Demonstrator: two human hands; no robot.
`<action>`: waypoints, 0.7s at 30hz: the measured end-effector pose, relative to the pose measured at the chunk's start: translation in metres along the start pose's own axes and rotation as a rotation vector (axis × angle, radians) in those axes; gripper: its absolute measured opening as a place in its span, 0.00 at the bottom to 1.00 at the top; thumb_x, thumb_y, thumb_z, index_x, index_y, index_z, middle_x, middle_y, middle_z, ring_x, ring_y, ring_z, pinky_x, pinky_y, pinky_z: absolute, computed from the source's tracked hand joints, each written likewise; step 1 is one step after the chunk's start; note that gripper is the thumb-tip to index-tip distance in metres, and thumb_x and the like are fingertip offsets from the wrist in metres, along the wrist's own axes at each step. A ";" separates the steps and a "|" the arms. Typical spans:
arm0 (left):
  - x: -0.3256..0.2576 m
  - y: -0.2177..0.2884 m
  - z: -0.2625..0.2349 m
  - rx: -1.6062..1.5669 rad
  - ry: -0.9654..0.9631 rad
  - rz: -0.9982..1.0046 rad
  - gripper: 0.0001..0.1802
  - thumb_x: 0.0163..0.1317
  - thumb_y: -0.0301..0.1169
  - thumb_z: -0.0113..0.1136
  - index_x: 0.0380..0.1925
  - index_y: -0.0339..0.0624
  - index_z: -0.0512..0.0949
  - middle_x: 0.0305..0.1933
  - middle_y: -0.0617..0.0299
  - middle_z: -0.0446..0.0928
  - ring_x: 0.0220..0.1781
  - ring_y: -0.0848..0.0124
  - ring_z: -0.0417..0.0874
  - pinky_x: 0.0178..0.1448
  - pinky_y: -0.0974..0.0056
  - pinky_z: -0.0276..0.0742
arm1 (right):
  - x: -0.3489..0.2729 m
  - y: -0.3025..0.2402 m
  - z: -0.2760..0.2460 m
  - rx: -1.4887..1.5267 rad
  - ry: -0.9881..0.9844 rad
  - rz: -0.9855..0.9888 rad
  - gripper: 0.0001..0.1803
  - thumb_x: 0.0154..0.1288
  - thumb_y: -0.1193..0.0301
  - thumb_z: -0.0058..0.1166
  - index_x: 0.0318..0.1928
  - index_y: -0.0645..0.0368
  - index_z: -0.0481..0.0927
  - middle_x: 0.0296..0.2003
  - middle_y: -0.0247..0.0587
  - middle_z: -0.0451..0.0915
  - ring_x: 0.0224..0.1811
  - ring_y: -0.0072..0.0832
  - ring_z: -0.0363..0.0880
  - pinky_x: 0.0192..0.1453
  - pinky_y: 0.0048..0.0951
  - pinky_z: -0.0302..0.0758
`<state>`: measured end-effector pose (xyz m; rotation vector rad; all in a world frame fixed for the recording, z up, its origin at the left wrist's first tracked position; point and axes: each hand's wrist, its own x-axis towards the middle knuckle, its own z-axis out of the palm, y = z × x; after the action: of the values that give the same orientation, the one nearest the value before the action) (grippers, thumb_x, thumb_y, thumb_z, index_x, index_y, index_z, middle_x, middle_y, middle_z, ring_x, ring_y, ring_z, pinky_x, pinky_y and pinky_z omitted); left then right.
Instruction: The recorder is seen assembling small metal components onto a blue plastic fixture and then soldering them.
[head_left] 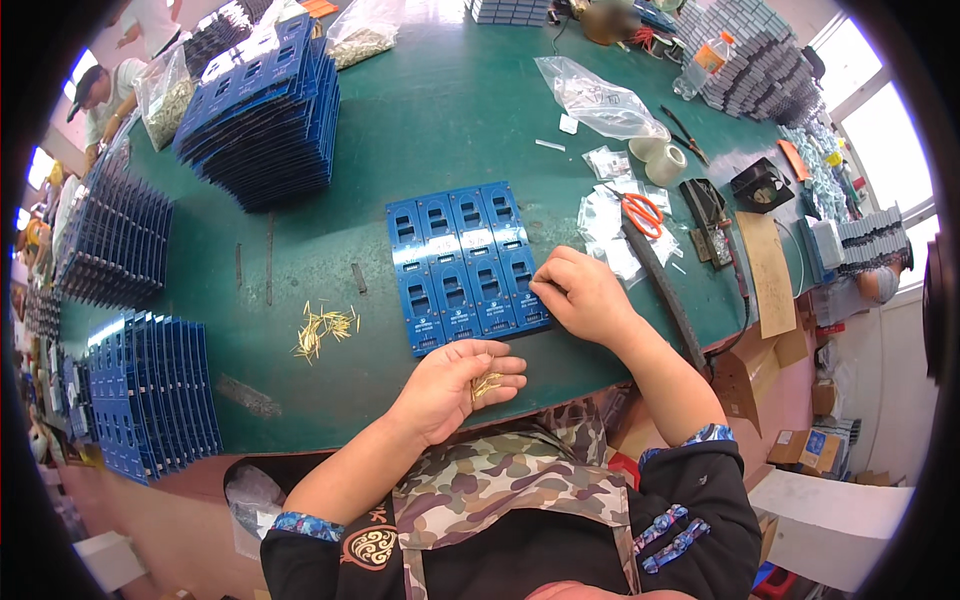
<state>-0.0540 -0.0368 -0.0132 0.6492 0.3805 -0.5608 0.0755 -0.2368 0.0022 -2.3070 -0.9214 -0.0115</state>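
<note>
1. Two bare hands are flanking a blue circuit-board panel, which is lying flat on the green table directly before the person, probably so that all of its eight repeated sections are staying within reach.
2. The left hand is turning its palm upward just by the panel's near edge, its fingers curling loosely around a few gold-coloured pins. It seems to be serving as a small tray, keeping the pins close to the right hand.
3. The right hand is resting at the panel's right side, thumb and index finger pinching together over the edge; I cannot tell whether a pin is sitting between them. That fine pinch is presumably suiting such thin parts.
4. A loose pile of pins is lying left of the panel, likely as a supply within the left hand's reach.
5. Tall stacked blue boards are standing beyond the pile, and orange-handled scissors are lying to the right among small clear bags, apparently leaving the middle for handwork.
</note>
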 end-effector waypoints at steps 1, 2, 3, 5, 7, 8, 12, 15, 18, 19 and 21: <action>0.000 -0.001 -0.001 -0.004 -0.016 0.011 0.13 0.69 0.26 0.48 0.50 0.29 0.72 0.50 0.43 0.78 0.48 0.56 0.84 0.51 0.60 0.84 | 0.000 -0.001 0.000 -0.024 -0.009 -0.024 0.05 0.58 0.71 0.58 0.30 0.58 0.78 0.30 0.41 0.75 0.34 0.42 0.78 0.37 0.38 0.76; 0.000 -0.001 -0.002 -0.005 -0.012 0.010 0.13 0.69 0.26 0.48 0.50 0.29 0.72 0.50 0.43 0.78 0.48 0.56 0.84 0.51 0.60 0.84 | 0.001 -0.001 0.001 -0.048 -0.018 -0.049 0.05 0.57 0.71 0.59 0.30 0.58 0.78 0.30 0.41 0.75 0.34 0.42 0.78 0.37 0.38 0.76; 0.000 -0.002 -0.002 0.004 -0.018 0.021 0.13 0.70 0.26 0.49 0.50 0.30 0.72 0.50 0.43 0.79 0.48 0.56 0.84 0.51 0.60 0.84 | 0.001 -0.002 0.000 -0.045 -0.020 -0.046 0.05 0.57 0.71 0.59 0.30 0.58 0.78 0.30 0.41 0.75 0.34 0.42 0.78 0.37 0.38 0.76; 0.000 -0.002 -0.002 0.011 -0.022 0.029 0.13 0.70 0.27 0.50 0.50 0.30 0.72 0.50 0.43 0.79 0.48 0.57 0.84 0.51 0.61 0.84 | 0.000 -0.002 -0.002 -0.080 -0.007 -0.050 0.04 0.57 0.71 0.59 0.31 0.58 0.79 0.30 0.41 0.75 0.34 0.41 0.79 0.37 0.38 0.76; -0.001 -0.001 -0.002 0.033 -0.047 0.026 0.13 0.70 0.28 0.51 0.49 0.31 0.73 0.50 0.44 0.79 0.48 0.57 0.84 0.51 0.62 0.84 | 0.000 -0.003 -0.002 -0.080 -0.004 -0.051 0.04 0.57 0.71 0.58 0.31 0.58 0.80 0.30 0.40 0.76 0.34 0.41 0.79 0.37 0.38 0.76; -0.001 -0.002 -0.002 0.031 -0.044 0.025 0.13 0.70 0.28 0.51 0.49 0.31 0.73 0.50 0.44 0.79 0.48 0.57 0.84 0.51 0.62 0.84 | 0.000 -0.004 -0.002 -0.083 0.002 -0.052 0.04 0.57 0.71 0.58 0.32 0.57 0.80 0.30 0.40 0.76 0.34 0.41 0.79 0.37 0.38 0.76; -0.001 -0.001 -0.002 0.043 -0.040 0.016 0.13 0.70 0.27 0.50 0.50 0.31 0.73 0.50 0.44 0.79 0.49 0.57 0.84 0.51 0.62 0.84 | -0.004 -0.008 -0.005 -0.134 0.008 -0.083 0.04 0.57 0.72 0.58 0.34 0.57 0.81 0.31 0.39 0.77 0.34 0.40 0.79 0.37 0.38 0.76; -0.002 0.002 -0.001 0.018 -0.029 0.011 0.14 0.70 0.26 0.47 0.51 0.28 0.71 0.50 0.43 0.78 0.49 0.57 0.83 0.51 0.61 0.83 | -0.009 -0.012 -0.006 -0.154 0.050 -0.097 0.05 0.57 0.73 0.58 0.36 0.57 0.82 0.32 0.38 0.77 0.35 0.38 0.79 0.36 0.38 0.77; -0.003 0.003 0.000 -0.015 -0.028 0.008 0.15 0.70 0.25 0.45 0.53 0.26 0.69 0.51 0.43 0.77 0.49 0.57 0.83 0.52 0.60 0.83 | -0.013 -0.011 -0.006 -0.189 0.012 -0.142 0.06 0.58 0.73 0.58 0.37 0.57 0.83 0.34 0.37 0.78 0.35 0.38 0.79 0.36 0.37 0.77; -0.004 0.003 0.000 -0.027 -0.034 0.010 0.16 0.70 0.24 0.44 0.54 0.25 0.68 0.51 0.42 0.77 0.50 0.57 0.83 0.53 0.59 0.83 | -0.014 -0.011 -0.006 -0.205 0.015 -0.146 0.07 0.58 0.74 0.58 0.38 0.57 0.83 0.34 0.37 0.78 0.35 0.38 0.79 0.36 0.36 0.77; -0.004 0.003 0.000 -0.030 -0.042 0.012 0.15 0.70 0.25 0.44 0.53 0.26 0.68 0.52 0.42 0.77 0.50 0.57 0.83 0.53 0.59 0.83 | -0.015 -0.012 -0.006 -0.219 0.018 -0.150 0.07 0.58 0.74 0.58 0.38 0.57 0.83 0.34 0.37 0.77 0.35 0.37 0.79 0.36 0.36 0.77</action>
<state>-0.0551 -0.0333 -0.0104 0.6101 0.3447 -0.5550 0.0582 -0.2430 0.0107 -2.4255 -1.1307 -0.2061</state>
